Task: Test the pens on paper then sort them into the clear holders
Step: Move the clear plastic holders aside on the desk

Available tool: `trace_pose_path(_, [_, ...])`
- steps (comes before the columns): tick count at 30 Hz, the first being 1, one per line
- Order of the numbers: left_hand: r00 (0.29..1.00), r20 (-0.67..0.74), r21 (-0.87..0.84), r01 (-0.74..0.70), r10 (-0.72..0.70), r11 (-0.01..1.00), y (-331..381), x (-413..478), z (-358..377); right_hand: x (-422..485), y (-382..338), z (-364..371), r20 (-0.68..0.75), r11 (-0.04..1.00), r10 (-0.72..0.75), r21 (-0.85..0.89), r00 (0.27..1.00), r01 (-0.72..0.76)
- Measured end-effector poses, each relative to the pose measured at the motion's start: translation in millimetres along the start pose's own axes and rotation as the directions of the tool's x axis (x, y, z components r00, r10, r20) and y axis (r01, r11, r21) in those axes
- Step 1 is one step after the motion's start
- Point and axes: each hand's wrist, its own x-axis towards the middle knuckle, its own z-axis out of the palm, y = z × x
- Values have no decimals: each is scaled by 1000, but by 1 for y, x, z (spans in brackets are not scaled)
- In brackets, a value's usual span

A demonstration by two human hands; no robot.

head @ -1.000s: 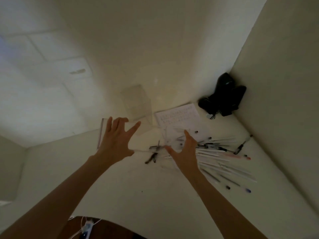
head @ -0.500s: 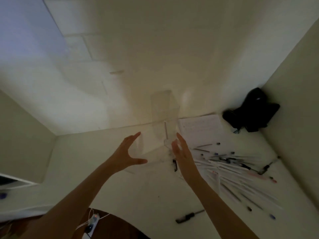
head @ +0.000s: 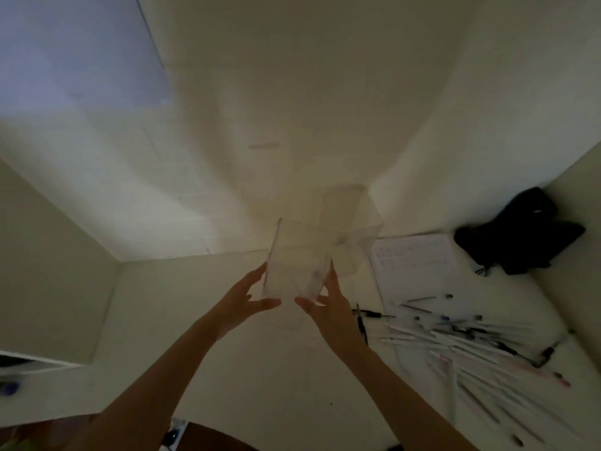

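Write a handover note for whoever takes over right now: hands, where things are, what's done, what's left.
Left hand and right hand: straight fingers press the sides of one clear holder; its contents are too blurred to tell.
Second holder stands behind it. Marked paper lies right, pens loose beside it.
Done: some marks on paper.
Left: test and sort the loose pens.

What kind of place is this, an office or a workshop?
Probably a study or office nook: a plain white desk in a wall corner, with a scatter of loose pens, a white sheet of written-on paper and a clear plastic pen holder.
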Motion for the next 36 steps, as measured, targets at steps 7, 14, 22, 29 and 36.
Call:
trace_pose_path(7, [998,-21,30,-56,57,998,-12,23,-19,15,12,36,-107,997,-61,-49,992,56])
trace_pose_path(14, [995,10,159,-100,100,982,0,22,-22,10,2,29,-106,951,7,309,994,27])
trace_pose_path(22, [928,285,561,-365,240,743,17,15,10,-37,16,-27,16,732,314,632,949,-253])
trace_pose_path(29, [878,347,713,-475,329,516,45,11,49,-61,27,-105,-157,658,440,726,884,-198])
trace_pose_path(36, [863,359,893,-428,354,137,97,11,98,-78,39,-187,-480,941,256,322,839,-102])
